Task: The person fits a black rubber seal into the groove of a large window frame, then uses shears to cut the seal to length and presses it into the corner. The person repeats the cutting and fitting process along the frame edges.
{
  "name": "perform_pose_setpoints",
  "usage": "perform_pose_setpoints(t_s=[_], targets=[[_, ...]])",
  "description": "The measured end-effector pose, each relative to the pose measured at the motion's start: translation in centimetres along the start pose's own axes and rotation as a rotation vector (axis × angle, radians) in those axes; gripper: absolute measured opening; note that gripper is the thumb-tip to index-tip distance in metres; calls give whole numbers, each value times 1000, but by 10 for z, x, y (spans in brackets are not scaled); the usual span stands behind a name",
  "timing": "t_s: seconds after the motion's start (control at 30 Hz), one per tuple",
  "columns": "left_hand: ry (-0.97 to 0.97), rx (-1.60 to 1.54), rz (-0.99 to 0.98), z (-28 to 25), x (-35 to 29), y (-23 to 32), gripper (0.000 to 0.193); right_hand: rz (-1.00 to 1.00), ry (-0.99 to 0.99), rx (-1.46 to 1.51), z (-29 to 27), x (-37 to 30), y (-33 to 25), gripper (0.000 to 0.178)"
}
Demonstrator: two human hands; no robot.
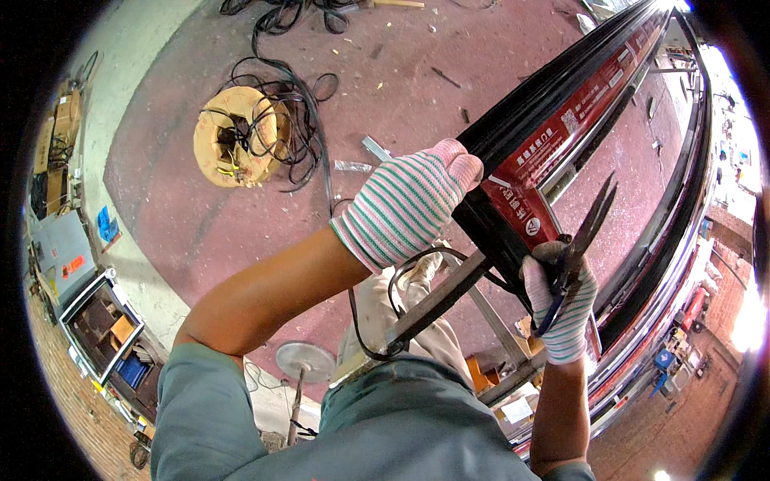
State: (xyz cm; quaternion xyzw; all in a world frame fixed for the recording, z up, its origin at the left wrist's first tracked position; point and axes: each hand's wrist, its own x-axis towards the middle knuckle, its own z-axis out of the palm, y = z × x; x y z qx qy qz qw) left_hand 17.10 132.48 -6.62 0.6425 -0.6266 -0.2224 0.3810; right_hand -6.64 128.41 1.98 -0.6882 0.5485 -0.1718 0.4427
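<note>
My left hand (409,204), in a white knit glove with pink and green stripes, is closed over the corner end of a black metal frame (521,112). Red printed film (553,136) covers part of the frame's face. In my right hand (573,309), gloved alike, are dark-bladed scissors (595,220), their blades slightly apart and pointing up over the frame's opening. A thin black strip (353,313) runs up from the floor, loops past my waist and reaches the frame near its corner; its end is hidden.
A metal stand (433,301) supports the frame before my legs. On the reddish floor lie a yellowish spool (212,148) and tangled black strip (309,120). A round-based pole (305,361) stands left of my legs. Long profiles (642,321) lie to the right.
</note>
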Motion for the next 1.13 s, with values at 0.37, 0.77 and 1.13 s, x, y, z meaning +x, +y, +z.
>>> perform_pose_setpoints(t_s=[0.37, 0.77, 1.13], targets=[[-44, -51, 118, -2, 5, -9, 13, 6, -1, -84, 6, 1, -7, 14], [71, -255, 231, -3, 0, -20, 30, 20, 18, -19, 5, 1, -6, 14], [199, -242, 160, 13, -28, -14, 74, 37, -3, -46, -2, 1, -4, 12]])
